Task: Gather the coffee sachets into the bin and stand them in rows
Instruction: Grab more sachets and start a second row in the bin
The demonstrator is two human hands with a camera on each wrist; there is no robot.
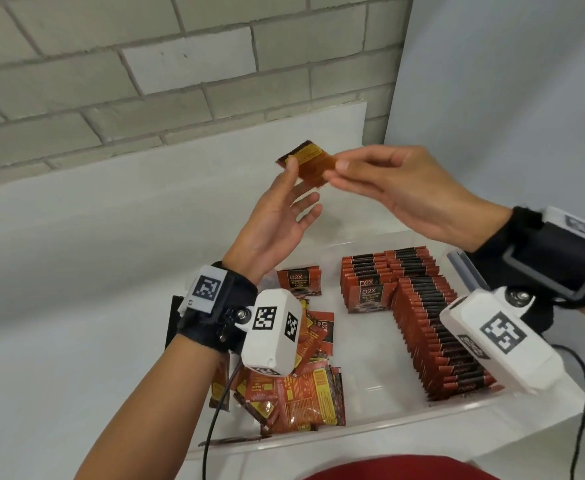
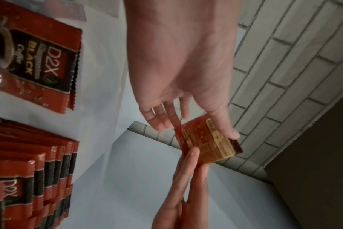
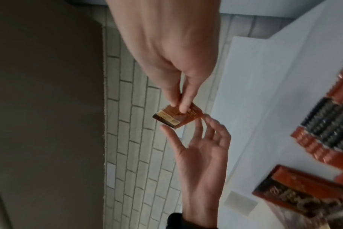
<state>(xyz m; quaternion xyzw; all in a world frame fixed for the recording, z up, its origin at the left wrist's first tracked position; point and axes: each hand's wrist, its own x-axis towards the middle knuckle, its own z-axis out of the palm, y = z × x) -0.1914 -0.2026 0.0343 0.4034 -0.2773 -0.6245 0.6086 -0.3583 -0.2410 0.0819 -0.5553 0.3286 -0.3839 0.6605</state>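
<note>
One red and yellow coffee sachet (image 1: 313, 162) (image 2: 207, 142) (image 3: 172, 117) is held in the air above the clear bin (image 1: 353, 427). My right hand (image 1: 336, 173) (image 3: 178, 106) pinches its right edge between thumb and fingers. My left hand (image 1: 301, 181) (image 2: 196, 131) is spread, its thumb resting on the sachet's left side and its fingers loose behind it. Rows of upright sachets (image 1: 436, 334) (image 2: 29, 170) (image 3: 327, 124) stand in the bin's right half. A loose pile of sachets (image 1: 294, 393) lies in its left half.
A single sachet (image 1: 299, 280) (image 2: 39, 65) lies flat on the bin floor near the back left. The bin sits on a white table against a white brick wall (image 1: 111, 81). A black cable (image 1: 214, 427) hangs from my left wrist over the bin's front rim.
</note>
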